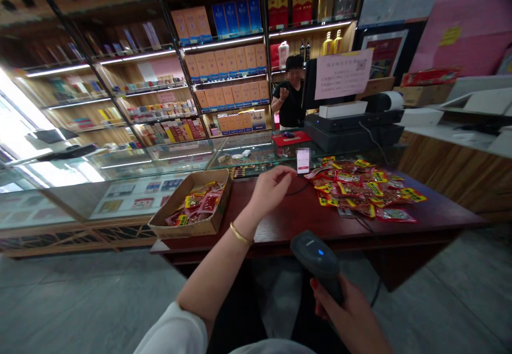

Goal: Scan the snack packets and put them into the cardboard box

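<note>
- Shop counter, dark worktop (280, 226): snack packets (364, 188) heaped at far right corner, box (192, 204) at left edge.
- Right hand (352, 316), fingers wrapped round scanner (318, 260); left hand (272, 188), fingers loosely curled, holding nothing.
- Pick one packet, barcode up, aim scanner square.

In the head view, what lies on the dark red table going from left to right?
Cardboard box of red snack packets → the person's left hand, raised over the table → phone standing at the far edge → spread pile of red and yellow snack packets.
</note>
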Demonstrator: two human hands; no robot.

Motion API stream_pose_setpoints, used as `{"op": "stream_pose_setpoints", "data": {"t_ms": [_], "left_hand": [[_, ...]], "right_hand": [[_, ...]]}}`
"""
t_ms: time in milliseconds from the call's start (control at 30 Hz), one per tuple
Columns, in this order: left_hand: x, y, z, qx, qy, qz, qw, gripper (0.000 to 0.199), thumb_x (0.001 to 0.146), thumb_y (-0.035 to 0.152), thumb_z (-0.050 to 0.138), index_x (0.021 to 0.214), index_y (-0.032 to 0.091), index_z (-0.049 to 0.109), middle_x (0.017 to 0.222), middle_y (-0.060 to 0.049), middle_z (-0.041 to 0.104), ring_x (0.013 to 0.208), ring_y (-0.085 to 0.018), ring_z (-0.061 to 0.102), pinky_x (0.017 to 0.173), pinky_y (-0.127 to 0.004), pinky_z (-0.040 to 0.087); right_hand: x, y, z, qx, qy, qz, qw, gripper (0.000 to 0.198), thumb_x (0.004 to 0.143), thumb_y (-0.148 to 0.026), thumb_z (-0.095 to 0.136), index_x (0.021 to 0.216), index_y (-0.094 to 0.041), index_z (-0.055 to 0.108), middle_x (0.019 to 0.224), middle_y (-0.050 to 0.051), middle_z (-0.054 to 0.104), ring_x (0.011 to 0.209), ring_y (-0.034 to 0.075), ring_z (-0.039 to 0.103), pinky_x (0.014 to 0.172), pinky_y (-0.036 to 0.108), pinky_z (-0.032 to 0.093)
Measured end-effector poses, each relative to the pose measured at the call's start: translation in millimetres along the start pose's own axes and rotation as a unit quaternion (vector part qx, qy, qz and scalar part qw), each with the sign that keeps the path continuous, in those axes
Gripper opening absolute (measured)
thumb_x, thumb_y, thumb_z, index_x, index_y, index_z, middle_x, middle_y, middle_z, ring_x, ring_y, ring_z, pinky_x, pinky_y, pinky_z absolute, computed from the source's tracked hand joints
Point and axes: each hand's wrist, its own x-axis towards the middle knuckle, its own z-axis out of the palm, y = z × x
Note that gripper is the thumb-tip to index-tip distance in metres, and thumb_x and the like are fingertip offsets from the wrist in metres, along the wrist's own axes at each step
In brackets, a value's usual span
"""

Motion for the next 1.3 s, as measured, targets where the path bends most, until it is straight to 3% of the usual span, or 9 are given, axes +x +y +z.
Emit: {"op": "stream_pose_setpoints", "data": {"t_ms": [167,367,867,1033,1300], "left_hand": [[-2,-53,49,0.078,-0.120,-0.060,0.988,0.026,0.089,0.017,0.055,0.101,0.019,0.078,0.100,-0.004,0.079,0.090,-0.019,0.071,0.087,-0.028,0.052],[-4,-81,80,0.100,-0.175,-0.078,0.976,0.029,0.090,0.020,0.054,0.104,0.021,0.079,0.103,-0.003,0.079,0.090,-0.019,0.071,0.086,-0.027,0.052],[1,-141,101,0.102,-0.207,-0.147,0.962,0.030,0.090,0.023,0.054,0.106,0.021,0.079,0.098,-0.004,0.080,0.082,-0.018,0.070,0.078,-0.026,0.053],[2,-155,105,0.103,-0.214,-0.156,0.959,0.031,0.088,0.022,0.053,0.106,0.021,0.079,0.099,-0.004,0.080,0.083,-0.018,0.071,0.077,-0.025,0.053],[4,-170,111,0.087,-0.213,-0.172,0.958,0.030,0.089,0.022,0.054,0.104,0.020,0.079,0.096,-0.003,0.080,0.081,-0.018,0.071,0.074,-0.025,0.053]], "right_hand": [[-4,3,-9,0.000,0.050,-0.005,0.999,0.041,0.088,-0.064,0.058,0.078,-0.025,0.062,0.057,-0.001,0.069,0.055,0.020,0.067,0.058,0.029,0.051],[8,14,-16,-0.006,0.047,0.018,0.999,0.048,0.087,-0.072,0.056,0.078,-0.025,0.060,0.059,0.001,0.070,0.058,0.021,0.068,0.059,0.030,0.052],[48,36,-27,0.017,0.013,0.071,0.997,0.055,0.085,-0.078,0.053,0.079,-0.024,0.062,0.060,0.002,0.072,0.060,0.021,0.070,0.062,0.030,0.054],[58,33,-26,0.028,0.046,0.084,0.995,0.064,0.079,-0.086,0.053,0.080,-0.023,0.065,0.056,0.001,0.070,0.057,0.021,0.068,0.060,0.031,0.053],[67,34,-27,0.021,0.061,0.094,0.994,0.060,0.080,-0.084,0.054,0.075,-0.025,0.062,0.055,0.001,0.070,0.056,0.021,0.068,0.060,0.031,0.052]]}}
